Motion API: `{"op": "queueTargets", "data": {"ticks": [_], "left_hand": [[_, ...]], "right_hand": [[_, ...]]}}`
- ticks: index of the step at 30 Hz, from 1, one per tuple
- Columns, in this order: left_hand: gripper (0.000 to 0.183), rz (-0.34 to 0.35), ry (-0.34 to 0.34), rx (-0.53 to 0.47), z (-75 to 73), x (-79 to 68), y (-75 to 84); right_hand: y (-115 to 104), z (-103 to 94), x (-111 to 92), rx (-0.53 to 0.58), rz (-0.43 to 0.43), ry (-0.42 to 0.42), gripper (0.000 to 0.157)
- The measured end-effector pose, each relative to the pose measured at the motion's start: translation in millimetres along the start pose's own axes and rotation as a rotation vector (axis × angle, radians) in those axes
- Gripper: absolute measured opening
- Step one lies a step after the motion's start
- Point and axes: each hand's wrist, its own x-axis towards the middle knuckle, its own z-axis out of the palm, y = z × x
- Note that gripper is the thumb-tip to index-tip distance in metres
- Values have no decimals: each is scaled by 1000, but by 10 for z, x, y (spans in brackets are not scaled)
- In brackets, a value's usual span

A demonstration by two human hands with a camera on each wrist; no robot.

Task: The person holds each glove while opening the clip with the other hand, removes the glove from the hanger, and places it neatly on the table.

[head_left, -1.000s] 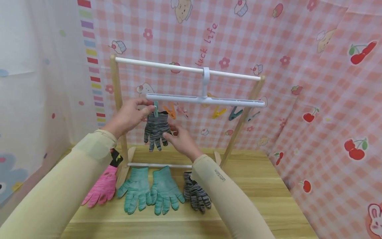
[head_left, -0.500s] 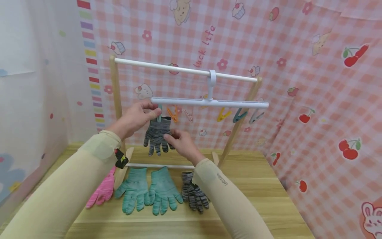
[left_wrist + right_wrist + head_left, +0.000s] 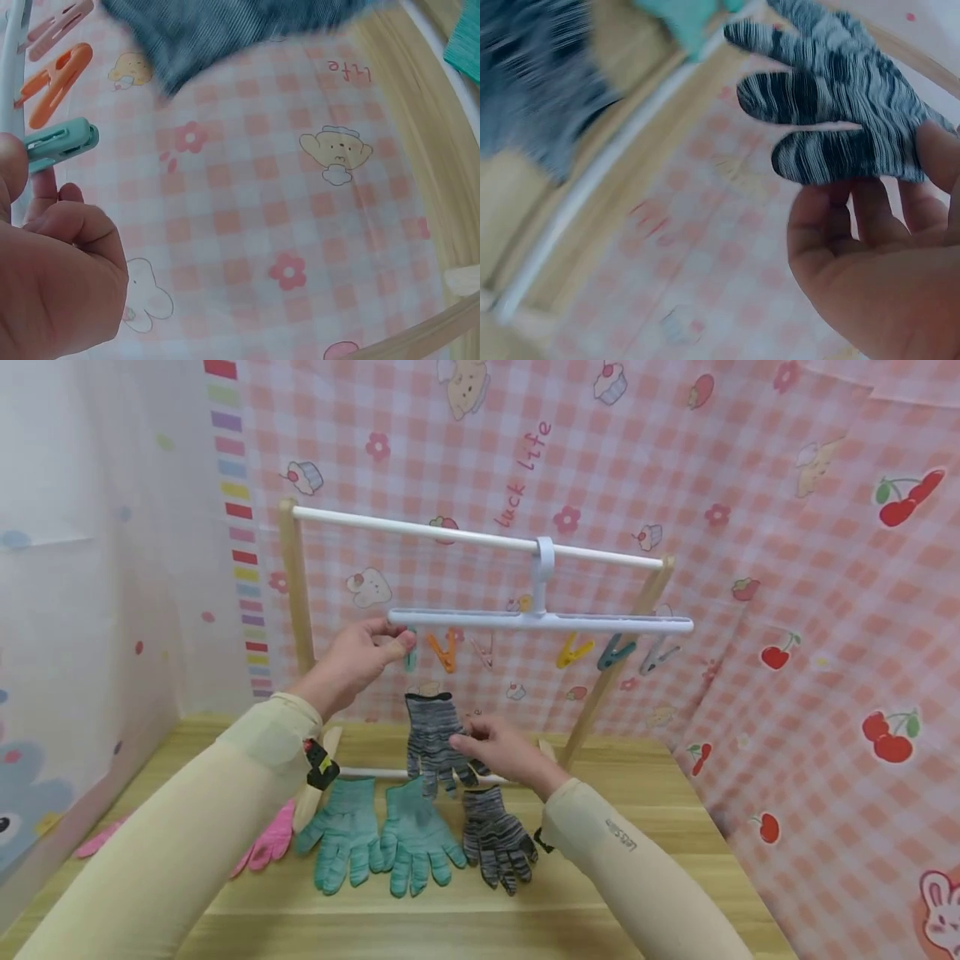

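My left hand [image 3: 352, 662] pinches a mint-green clothespin [image 3: 64, 142] at the left end of the white hanger bar [image 3: 480, 620]. Below and to the right, my right hand [image 3: 510, 747] holds a grey-black striped glove [image 3: 433, 731] by its side, fingers pointing down. The glove is apart from the green clothespin. In the right wrist view, my thumb presses on the knit of the glove [image 3: 840, 112] with the fingers behind it. More clothespins hang along the bar: orange [image 3: 444, 652], pale pink [image 3: 485, 652], yellow [image 3: 573, 652], teal [image 3: 617, 652] and grey [image 3: 658, 656].
The hanger hooks over the white rod [image 3: 420, 529] of a wooden stand [image 3: 298, 593]. On the wooden table [image 3: 615, 877] lie two green gloves [image 3: 420, 835], another striped glove [image 3: 497, 839] and pink gloves [image 3: 268, 837], partly behind my left arm.
The striped glove has come away from the green clothespin and moved down and right with my right hand. My left hand stays on the clothespin; the hanger has shifted slightly right.
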Motion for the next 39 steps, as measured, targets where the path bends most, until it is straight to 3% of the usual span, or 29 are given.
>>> {"op": "queueTargets", "data": {"ticks": [3,8,13,19,24,28,32,36,38,39], "left_hand": [[51,-4,-13,7,0,-4,8],[51,-13,-11,18,-63,-25,8],[60,-22,-3,0,-140,-44,11],[64,-17,-3,9,-186,-80,-4],[63,-22,-14,87,-255,-236,-93],[66,-43,-56,163,-351,-498,-284],[67,-40,-70,268,-500,-809,-608],[62,-12,-9,422,-751,-1089,-944],[59,6,44,559,-927,-1206,-1108],[58,14,70,629,-1018,-1256,-1196]], "right_hand": [[169,-132,-253,-52,52,-37,43],[521,-311,-640,-38,152,-72,41],[886,-475,-967,14,283,-32,42],[1275,-613,-1186,4,409,47,44],[1502,-653,-1273,-84,438,98,44],[1592,-650,-1275,-191,421,120,44],[1655,-646,-1252,-330,409,112,44],[1644,-690,-1275,-409,455,126,34],[1626,-741,-1308,-433,494,142,29],[1625,-773,-1331,-440,509,154,34]]}}
